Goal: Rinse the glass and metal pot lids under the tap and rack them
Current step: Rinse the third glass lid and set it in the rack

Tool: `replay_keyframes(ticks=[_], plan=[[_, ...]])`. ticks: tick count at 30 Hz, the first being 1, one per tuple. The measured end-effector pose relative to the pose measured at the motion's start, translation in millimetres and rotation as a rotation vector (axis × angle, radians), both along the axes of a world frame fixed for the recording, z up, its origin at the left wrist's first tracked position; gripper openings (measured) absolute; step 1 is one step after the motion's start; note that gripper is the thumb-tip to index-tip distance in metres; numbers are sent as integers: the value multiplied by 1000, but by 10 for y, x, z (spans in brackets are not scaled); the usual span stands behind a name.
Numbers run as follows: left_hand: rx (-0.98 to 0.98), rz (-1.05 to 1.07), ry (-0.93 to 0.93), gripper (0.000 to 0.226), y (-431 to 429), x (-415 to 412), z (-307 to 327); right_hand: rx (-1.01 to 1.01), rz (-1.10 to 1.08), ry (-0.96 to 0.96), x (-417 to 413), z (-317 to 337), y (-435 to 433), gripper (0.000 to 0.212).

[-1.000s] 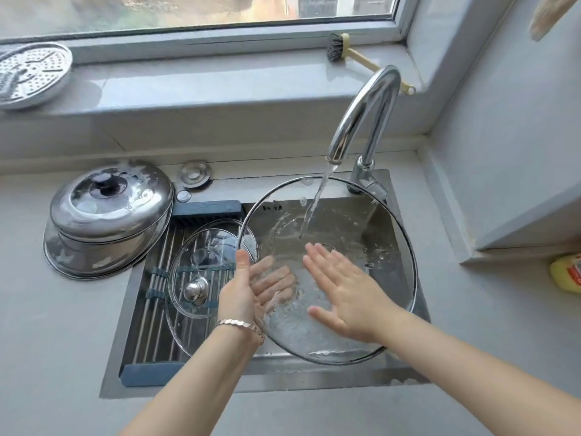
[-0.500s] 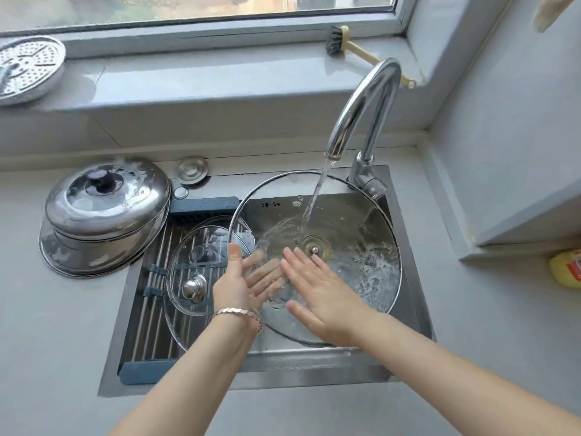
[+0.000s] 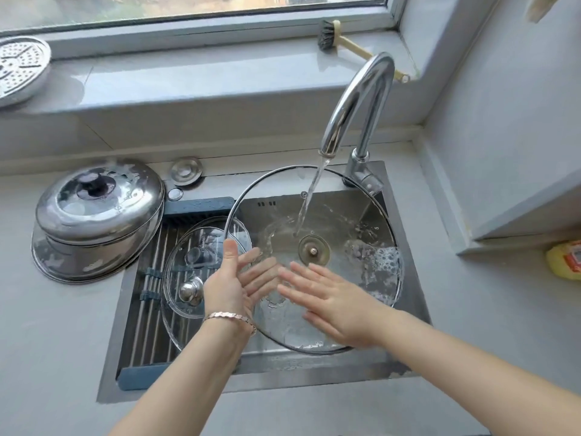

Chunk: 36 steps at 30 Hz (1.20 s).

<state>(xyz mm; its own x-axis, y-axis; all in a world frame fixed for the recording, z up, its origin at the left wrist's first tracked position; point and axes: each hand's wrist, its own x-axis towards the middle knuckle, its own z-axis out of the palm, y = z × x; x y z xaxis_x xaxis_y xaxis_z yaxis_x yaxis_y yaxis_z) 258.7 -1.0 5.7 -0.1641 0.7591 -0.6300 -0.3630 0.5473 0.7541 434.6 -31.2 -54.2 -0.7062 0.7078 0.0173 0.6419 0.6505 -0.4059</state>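
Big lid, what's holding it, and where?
The left hand pinches the lid at its left rim, thumb on top; the right hand lies flat on it.

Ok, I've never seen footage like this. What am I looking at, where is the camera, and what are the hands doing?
There is no machine: these are a person's two bare hands, filmed by one wide camera worn on the head, looking down at a sink. The left hand has its grip on the rim of a large glass lid, thumb above, fingers seen through the glass; the right hand lies flat on it. The tap runs water onto the lid. A smaller glass lid lies on the rack set over the sink, and metal lids are stacked on the counter.
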Motion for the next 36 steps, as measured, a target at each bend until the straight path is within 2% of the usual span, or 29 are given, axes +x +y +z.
replay_keyframes(ticks=[2, 5, 7, 10, 13, 14, 19, 23, 27, 31, 34, 36], plan=[[18, 7, -5, 52, -9, -34, 25, -25, -166, -37, 226, -31, 105, 51], [28, 6, 11, 49, -15, -35, 58, -145, -518, -131, 373, -65, 175, 70], [2, 5, 19, 47, -30, -9, 63, -196, -572, -139, 256, -51, 104, 73], [-41, -3, 22, 48, -82, 30, 77, -220, -519, -111, 148, -54, 68, 83], [-57, -6, 20, 43, -142, 75, 67, -210, -792, -82, 233, -85, 263, 103], [-63, -12, 22, 39, -162, 96, 61, -221, -811, -72, 212, -73, 304, 107], [-98, -48, 13, 33, -234, 138, 32, -270, -438, -3, -132, 28, 288, 97], [-115, -60, 3, 33, -237, 147, 38, -236, -649, -54, -96, 25, 447, 90], [-135, -57, 26, 32, -235, 163, 44, -246, -370, -6, -336, 118, 428, 88], [-137, -54, 20, 30, -228, 153, 63, -259, -522, -39, -296, 120, 556, 81], [-132, -35, 36, 28, -228, 175, 73, -244, -281, 4, -456, 187, 473, 76], [-129, -34, 39, 28, -224, 163, 83, -232, -283, 8, -423, 161, 517, 74]])
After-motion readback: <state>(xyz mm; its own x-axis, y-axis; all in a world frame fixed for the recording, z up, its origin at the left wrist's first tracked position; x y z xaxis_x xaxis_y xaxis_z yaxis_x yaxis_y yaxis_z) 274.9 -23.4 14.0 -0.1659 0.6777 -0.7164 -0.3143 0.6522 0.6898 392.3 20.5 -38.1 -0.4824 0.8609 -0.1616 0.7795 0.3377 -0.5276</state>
